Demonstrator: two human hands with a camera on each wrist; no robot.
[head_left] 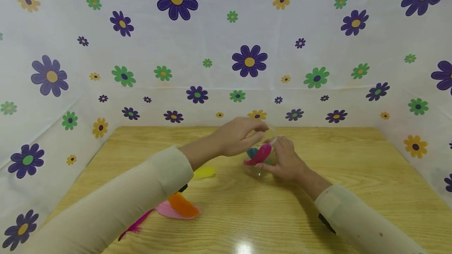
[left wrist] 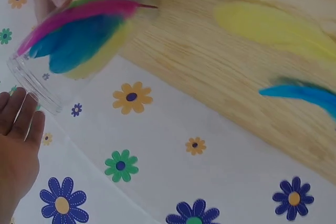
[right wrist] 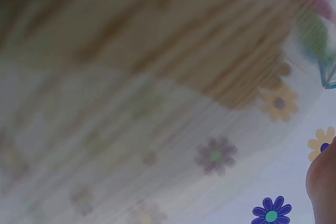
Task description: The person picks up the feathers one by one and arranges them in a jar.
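A clear jar [head_left: 260, 173] leans over the wooden table with its mouth tipped up and back. My right hand [head_left: 287, 160] grips its side. Inside lie a magenta feather [left wrist: 86, 18], a blue feather [left wrist: 86, 43] and some yellow and green ones. At the rim [left wrist: 34, 85] is my left hand [head_left: 240, 136]; its fingers [left wrist: 18, 111] look extended in the left wrist view and hold nothing I can see. Whether they touch the rim, I cannot tell. The right wrist view is mostly blurred, with part of a hand [right wrist: 323, 182] at its edge.
Left of the jar lie a yellow feather [head_left: 205, 172], an orange feather [head_left: 184, 205], a pink feather [head_left: 176, 211] and a thin magenta feather [head_left: 139, 224]. A blue feather [left wrist: 304, 95] shows in the left wrist view. Flower-printed cloth [head_left: 212, 38] surrounds the table's back and sides.
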